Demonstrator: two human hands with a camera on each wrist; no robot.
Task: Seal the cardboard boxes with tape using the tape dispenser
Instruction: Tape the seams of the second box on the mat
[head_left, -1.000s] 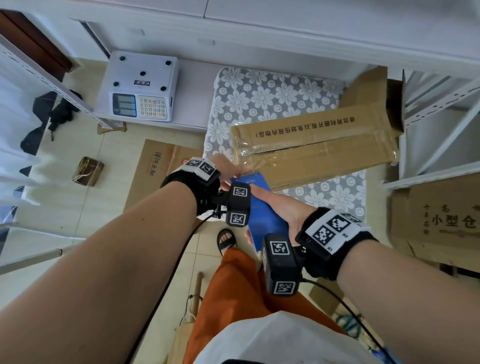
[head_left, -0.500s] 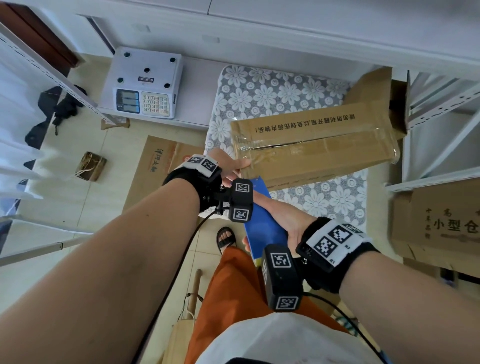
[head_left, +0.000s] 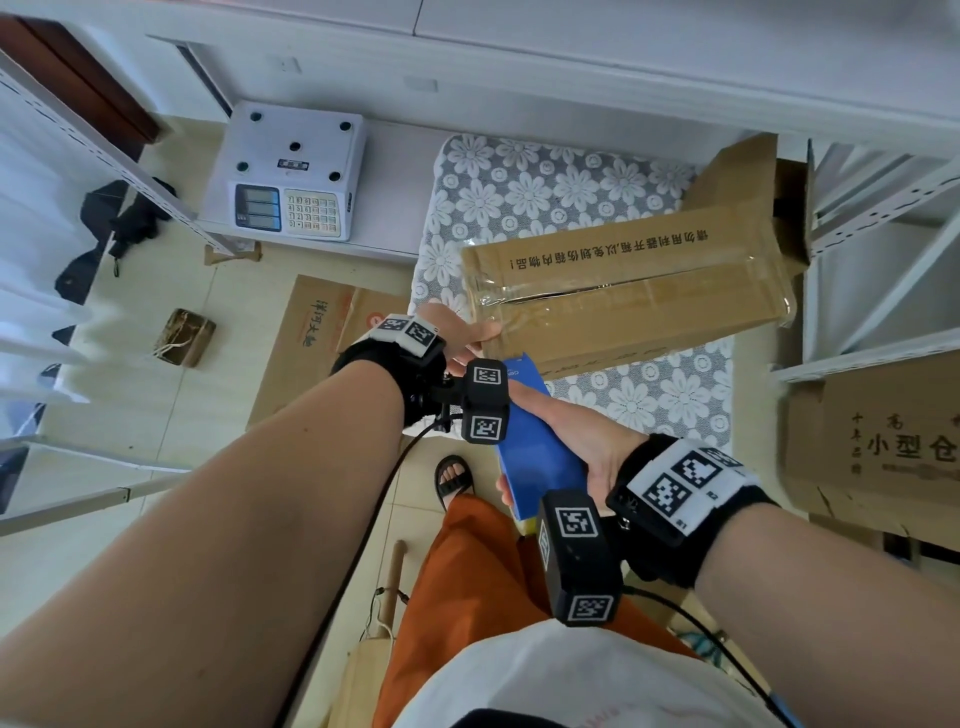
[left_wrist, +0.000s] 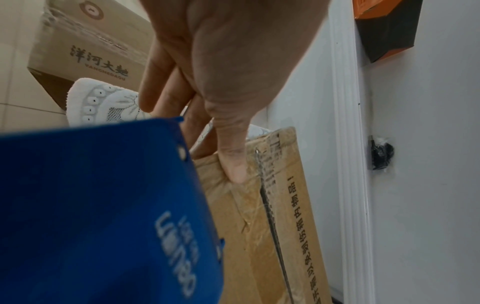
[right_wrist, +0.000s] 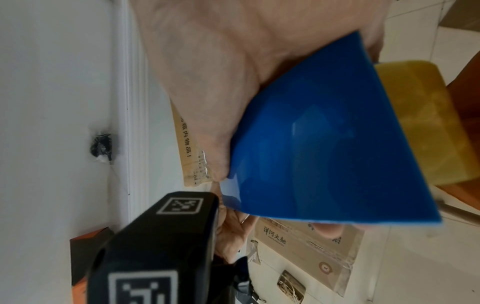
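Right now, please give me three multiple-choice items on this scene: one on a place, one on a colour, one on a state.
1. Where does the box lie?
A. on the flowered cloth
B. on the scale
C. on the floor

2. What colour is the dispenser?
A. red
B. blue
C. green

3. What is the left hand doing?
A. hanging free
B. holding the dispenser
C. gripping the box's end, thumb on top

Answers:
1. A: in the head view the cloth shows around the box.
2. B: its blue body shows in all three views, in the right hand.
3. C: the left wrist view shows the thumb on the taped top and the fingers going down behind the end.
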